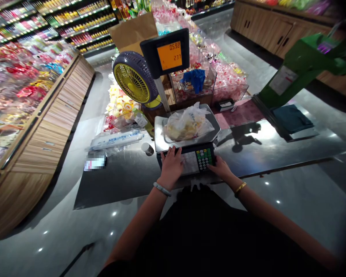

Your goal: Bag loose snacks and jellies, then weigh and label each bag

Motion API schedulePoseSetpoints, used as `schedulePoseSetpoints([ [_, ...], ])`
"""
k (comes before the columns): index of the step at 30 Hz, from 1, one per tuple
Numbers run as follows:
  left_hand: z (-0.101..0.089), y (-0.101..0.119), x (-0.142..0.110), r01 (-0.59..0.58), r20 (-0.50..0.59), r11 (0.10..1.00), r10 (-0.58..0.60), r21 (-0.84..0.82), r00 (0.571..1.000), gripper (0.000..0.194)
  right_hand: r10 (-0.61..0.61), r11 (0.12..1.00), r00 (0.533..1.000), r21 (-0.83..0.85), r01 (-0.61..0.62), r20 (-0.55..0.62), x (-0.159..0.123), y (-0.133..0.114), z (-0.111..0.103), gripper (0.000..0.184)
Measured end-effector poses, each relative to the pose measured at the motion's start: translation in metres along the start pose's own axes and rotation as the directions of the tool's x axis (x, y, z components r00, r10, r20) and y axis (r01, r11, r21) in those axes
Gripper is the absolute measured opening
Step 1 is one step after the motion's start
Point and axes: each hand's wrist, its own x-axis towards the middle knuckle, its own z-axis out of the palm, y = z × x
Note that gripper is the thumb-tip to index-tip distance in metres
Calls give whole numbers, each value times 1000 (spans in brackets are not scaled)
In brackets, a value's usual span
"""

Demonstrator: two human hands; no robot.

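A weighing scale [161, 143] stands on a dark counter [115, 181]. On its steel pan lies a clear plastic bag of yellowish sweets [187, 125]. My left hand [170, 165] rests flat on the left part of the scale's keypad, fingers stretched forward. My right hand [220, 168] lies at the keypad's right edge, fingers reaching to the green and white keys [204, 158]. The scale's pole display [169, 55] glows orange with digits. Neither hand holds anything.
A purple and yellow fan [134, 79] stands behind the scale. A roll of plastic bags [117, 139] and a small round cap [147, 148] lie to its left. Candy bins [227, 82] are behind, wooden shelving [40, 127] on the left, a green stand [300, 65] on the right.
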Motion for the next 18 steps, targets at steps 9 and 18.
schedulePoseSetpoints([
  [9, -3, 0, 2, 5, 20, 1000, -5, 10, 1000, 64, 68, 986, 995, -145, -77, -67, -11, -27, 3, 65],
  [18, -6, 1, 1, -13, -8, 1000, 13, 25, 1000, 64, 83, 985, 990, -140, -99, -115, -23, -39, 6, 86],
])
